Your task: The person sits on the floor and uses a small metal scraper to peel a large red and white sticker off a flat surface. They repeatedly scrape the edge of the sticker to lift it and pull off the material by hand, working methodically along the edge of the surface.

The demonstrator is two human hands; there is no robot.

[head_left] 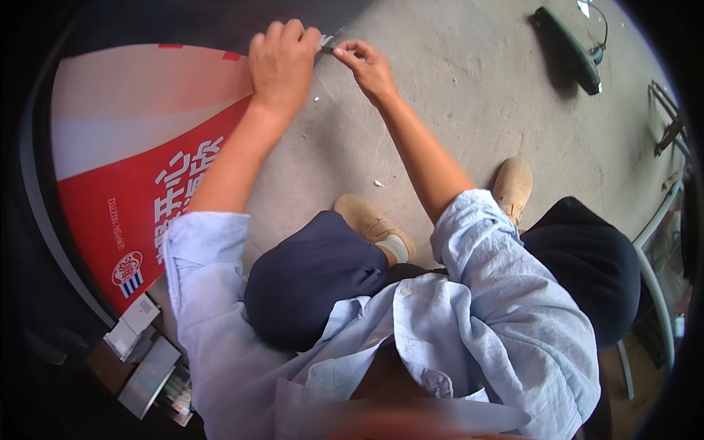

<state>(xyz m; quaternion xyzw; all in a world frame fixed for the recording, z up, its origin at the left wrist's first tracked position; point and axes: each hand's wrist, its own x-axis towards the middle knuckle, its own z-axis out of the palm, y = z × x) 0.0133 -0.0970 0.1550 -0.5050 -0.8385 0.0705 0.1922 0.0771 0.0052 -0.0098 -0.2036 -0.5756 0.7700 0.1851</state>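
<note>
My left hand (281, 70) is closed at the far corner of a red and white printed panel (110, 213), its fingers curled and their tips hidden from above. Just right of it, my right hand (369, 72) pinches a small dark piece (329, 49) between thumb and fingertips. That piece spans the gap between the two hands, with a pale, shiny bit beside it; its kind is too small to make out. Whether the left fingers also grip it, or only the panel's corner, I cannot tell.
A dark surface (213, 26) borders the panel's far edge. Pale boxes (150, 367) lie at the lower left. On the concrete floor (455, 95) rests a long dark object (570, 51) with a thin cable, at the far right. A curved metal tube (655, 286) stands by my right knee.
</note>
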